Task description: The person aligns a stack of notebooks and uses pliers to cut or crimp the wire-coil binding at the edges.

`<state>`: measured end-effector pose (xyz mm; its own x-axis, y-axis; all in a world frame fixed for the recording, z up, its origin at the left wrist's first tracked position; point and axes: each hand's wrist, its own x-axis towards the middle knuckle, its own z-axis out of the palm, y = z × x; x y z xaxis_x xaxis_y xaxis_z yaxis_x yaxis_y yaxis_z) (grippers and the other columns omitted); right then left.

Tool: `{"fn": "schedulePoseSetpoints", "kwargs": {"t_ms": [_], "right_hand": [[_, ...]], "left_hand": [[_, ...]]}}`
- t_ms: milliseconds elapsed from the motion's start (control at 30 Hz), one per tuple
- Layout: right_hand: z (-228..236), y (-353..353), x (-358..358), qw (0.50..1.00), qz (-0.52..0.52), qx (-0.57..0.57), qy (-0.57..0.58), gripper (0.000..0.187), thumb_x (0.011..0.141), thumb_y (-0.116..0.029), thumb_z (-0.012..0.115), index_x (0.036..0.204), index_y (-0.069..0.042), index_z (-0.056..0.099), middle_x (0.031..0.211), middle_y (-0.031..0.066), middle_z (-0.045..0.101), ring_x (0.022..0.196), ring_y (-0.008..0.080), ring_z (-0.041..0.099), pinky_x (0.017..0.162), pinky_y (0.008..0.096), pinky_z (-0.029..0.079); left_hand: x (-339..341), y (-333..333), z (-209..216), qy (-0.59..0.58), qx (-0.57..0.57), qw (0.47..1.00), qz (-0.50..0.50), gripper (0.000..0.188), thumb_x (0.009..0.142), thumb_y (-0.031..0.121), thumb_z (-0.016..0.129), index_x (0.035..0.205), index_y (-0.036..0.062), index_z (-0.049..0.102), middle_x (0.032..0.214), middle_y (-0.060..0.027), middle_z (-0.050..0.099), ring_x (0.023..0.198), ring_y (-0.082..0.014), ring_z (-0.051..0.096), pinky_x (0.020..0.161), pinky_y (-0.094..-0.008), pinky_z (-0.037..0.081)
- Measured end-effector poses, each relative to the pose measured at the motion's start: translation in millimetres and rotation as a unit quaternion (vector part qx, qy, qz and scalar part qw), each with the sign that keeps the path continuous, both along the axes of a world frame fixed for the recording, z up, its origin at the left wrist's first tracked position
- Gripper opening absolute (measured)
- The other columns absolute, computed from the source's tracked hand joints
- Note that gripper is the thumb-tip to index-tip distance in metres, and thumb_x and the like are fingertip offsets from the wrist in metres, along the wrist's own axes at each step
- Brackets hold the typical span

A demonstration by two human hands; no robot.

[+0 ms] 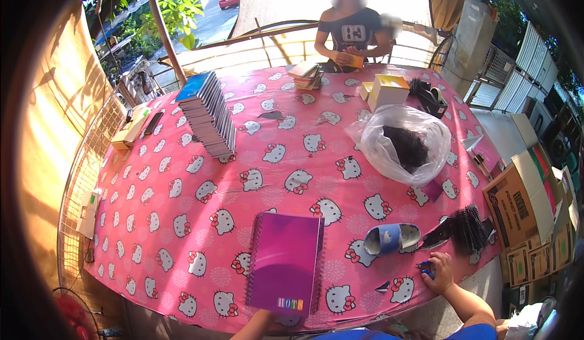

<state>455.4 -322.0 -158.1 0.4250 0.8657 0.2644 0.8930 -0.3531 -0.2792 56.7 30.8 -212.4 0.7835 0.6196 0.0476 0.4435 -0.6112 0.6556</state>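
Near the front edge of the table lies a purple spiral-bound notebook point(285, 258), with black coils showing along both long sides. My left hand point(265, 317) reaches to its near edge; the fingers are hidden by the notebook. At the right, close to the table edge, my right hand point(440, 274) is closed around a small blue-handled tool point(428, 271), whose exact kind I cannot make out. A bunch of black plastic binding coils point(469, 230) lies just beyond that hand. To its left is a blue slide sandal point(392, 238).
A tall stack of spiral notebooks point(207, 115) stands at the far left. A clear plastic bag point(374, 136) holds a dark tangle, next to a yellow-white box point(389, 90). Cardboard boxes point(514, 197) crowd the right side. Across the pink table point(237, 176) a person point(350, 33) handles something orange.
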Motion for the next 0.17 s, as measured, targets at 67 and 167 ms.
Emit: {"fn": "schedulePoseSetpoints", "kwargs": {"t_ms": [67,167], "right_hand": [[0.9,0.8,0.2,1.000,0.001,-0.002,-0.003,0.057,0.070,-0.033,0.074,0.116,-0.010,0.050,0.122,0.0155,0.054,0.114,0.0368,0.050,0.101,0.0542,0.034],[1.0,-0.7,1.1,1.000,0.005,-0.004,-0.009,0.055,0.072,-0.034,0.073,0.115,-0.009,0.051,0.122,0.0172,0.054,0.112,0.0376,0.051,0.101,0.0533,0.034]], "left_hand": [[13.9,7.6,-5.0,-0.033,0.008,0.999,0.020,0.059,0.072,0.046,0.079,0.115,0.0096,0.064,0.106,-0.0123,0.067,0.102,-0.0316,0.063,0.083,-0.0485,0.047],[36.4,14.8,-10.2,-0.066,0.012,0.997,0.038,0.059,0.071,0.046,0.080,0.115,0.0098,0.064,0.106,-0.0124,0.067,0.103,-0.0318,0.062,0.084,-0.0490,0.047]]}}
